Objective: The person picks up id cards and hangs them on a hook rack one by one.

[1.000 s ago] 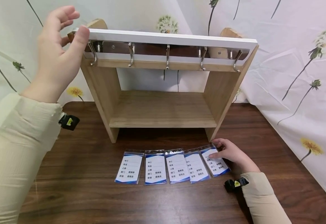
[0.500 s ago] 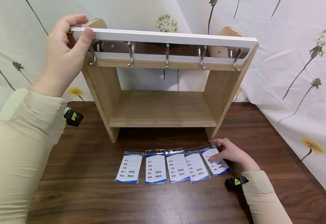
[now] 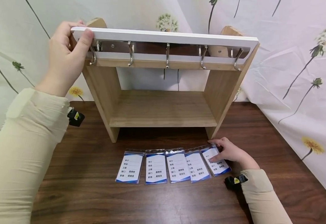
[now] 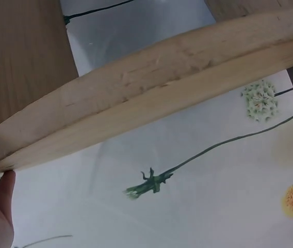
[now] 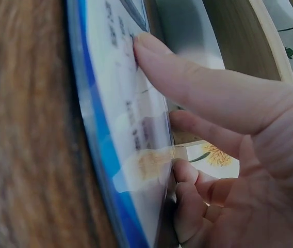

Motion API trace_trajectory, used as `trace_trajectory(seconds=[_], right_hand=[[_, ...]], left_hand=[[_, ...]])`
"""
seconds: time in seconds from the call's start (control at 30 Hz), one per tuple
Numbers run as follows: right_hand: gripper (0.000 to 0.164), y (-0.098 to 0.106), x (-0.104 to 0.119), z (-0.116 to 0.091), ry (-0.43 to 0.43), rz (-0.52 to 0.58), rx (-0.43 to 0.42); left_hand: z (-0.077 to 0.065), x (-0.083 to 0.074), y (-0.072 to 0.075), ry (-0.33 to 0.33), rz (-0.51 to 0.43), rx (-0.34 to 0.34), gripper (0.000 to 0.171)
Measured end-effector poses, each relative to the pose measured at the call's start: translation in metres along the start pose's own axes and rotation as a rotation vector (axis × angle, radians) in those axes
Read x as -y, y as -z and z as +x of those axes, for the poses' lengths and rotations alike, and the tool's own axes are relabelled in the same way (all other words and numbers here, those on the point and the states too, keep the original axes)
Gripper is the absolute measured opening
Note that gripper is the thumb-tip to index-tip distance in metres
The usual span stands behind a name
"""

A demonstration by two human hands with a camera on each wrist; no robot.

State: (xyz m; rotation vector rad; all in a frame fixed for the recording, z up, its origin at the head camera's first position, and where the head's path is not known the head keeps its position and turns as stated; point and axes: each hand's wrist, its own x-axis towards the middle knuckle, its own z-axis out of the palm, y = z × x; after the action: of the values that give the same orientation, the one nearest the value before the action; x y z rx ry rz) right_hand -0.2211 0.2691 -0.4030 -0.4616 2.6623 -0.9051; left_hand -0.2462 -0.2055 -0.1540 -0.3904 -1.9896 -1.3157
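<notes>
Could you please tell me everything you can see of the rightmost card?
The rightmost card is white with blue trim and dark Chinese print, in a clear plastic-looking sleeve. It lies face up on the table, askew, its top toward the rack. The right hand pinches it, thumb on its face, fingers at its edge.

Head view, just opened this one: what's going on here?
A person is at a table with a wooden shelf unit. The left hand grips the left end of its white hook board. The right hand is at the rightmost card, thumb on its face and fingers by its edge. The four other cards lie beside it in a row in front of the unit. Nothing hangs on the five hooks.
</notes>
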Motion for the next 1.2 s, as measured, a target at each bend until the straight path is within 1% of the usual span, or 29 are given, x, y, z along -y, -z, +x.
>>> trace_trajectory(seconds=[0.2,0.3,0.47,0.67,0.77,0.83,0.93,1.03,1.07,1.2], right_hand=[[0.079,0.002,-0.0012,-0.002,-0.005,-0.026,-0.006],[0.076,0.0012,0.0002,-0.0006,-0.007,-0.032,-0.01],[0.072,0.0004,0.0009,-0.0005,-0.02,-0.035,-0.025],[0.064,-0.0018,0.0023,-0.0001,-0.052,-0.032,-0.026],[0.06,-0.0023,0.0034,-0.0004,-0.057,-0.028,-0.032],[0.056,-0.0027,0.0044,-0.0006,-0.058,-0.029,-0.039],[0.053,-0.0034,0.0041,0.0001,-0.053,-0.03,-0.056],[0.057,-0.0033,0.0035,0.0006,-0.035,-0.024,-0.075],[0.059,-0.0031,0.0036,0.0005,-0.03,-0.023,-0.079],[0.06,-0.0025,0.0053,-0.001,-0.024,-0.024,-0.078]], left_hand=[[0.0018,0.0065,-0.0032,-0.022,-0.056,-0.019,0.005],[0.0031,0.0069,-0.0021,-0.022,-0.055,-0.024,0.004],[0.0028,0.0067,-0.0045,-0.019,-0.054,-0.028,0.004],[0.0022,0.0086,-0.0066,-0.016,-0.121,-0.05,0.007],[0.0025,0.0093,-0.0075,-0.025,-0.132,-0.065,0.009],[0.0019,0.0092,-0.0079,-0.035,-0.125,-0.073,0.011],[0.0018,0.0095,-0.0078,-0.027,-0.136,-0.075,0.012],[0.0017,0.0097,-0.008,-0.029,-0.129,-0.078,0.012],[0.002,0.0098,-0.008,-0.019,-0.135,-0.076,0.011],[0.0005,0.0089,-0.0101,-0.062,-0.096,-0.088,0.013]])
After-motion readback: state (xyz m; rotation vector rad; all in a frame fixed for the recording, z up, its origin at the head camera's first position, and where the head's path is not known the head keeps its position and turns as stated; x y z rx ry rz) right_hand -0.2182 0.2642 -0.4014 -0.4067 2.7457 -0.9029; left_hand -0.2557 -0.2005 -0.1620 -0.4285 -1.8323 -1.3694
